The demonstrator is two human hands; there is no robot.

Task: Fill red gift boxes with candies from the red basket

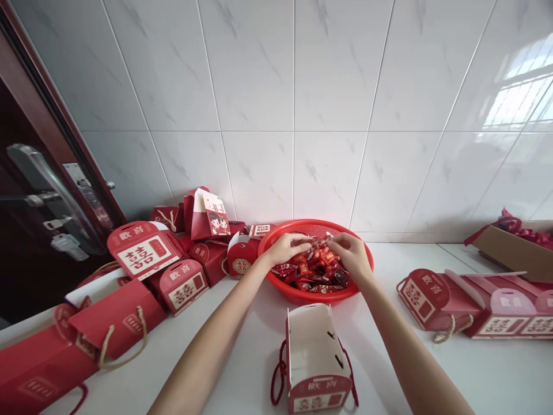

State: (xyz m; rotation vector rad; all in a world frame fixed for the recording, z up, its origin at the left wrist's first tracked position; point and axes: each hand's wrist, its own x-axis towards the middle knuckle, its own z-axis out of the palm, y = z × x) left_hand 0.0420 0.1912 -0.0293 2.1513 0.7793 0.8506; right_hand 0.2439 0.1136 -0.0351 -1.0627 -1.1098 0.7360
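A red plastic basket holds a heap of wrapped candies in red and dark wrappers. Over its far part, my left hand has thumb and fingers pinched at the candies. My right hand is also closed at the fingertips, on a shiny candy wrapper between the hands. Whether both hands hold the same candy is hard to make out. In front of the basket, between my forearms, a red and white gift box stands with its top open and dark red cord handles at its sides. Its visible inside is white.
Several red gift boxes with rope handles crowd the left, some stacked against the tiled wall. More gift boxes stand at the right. A brown cardboard box with red items is behind them. A door handle is far left.
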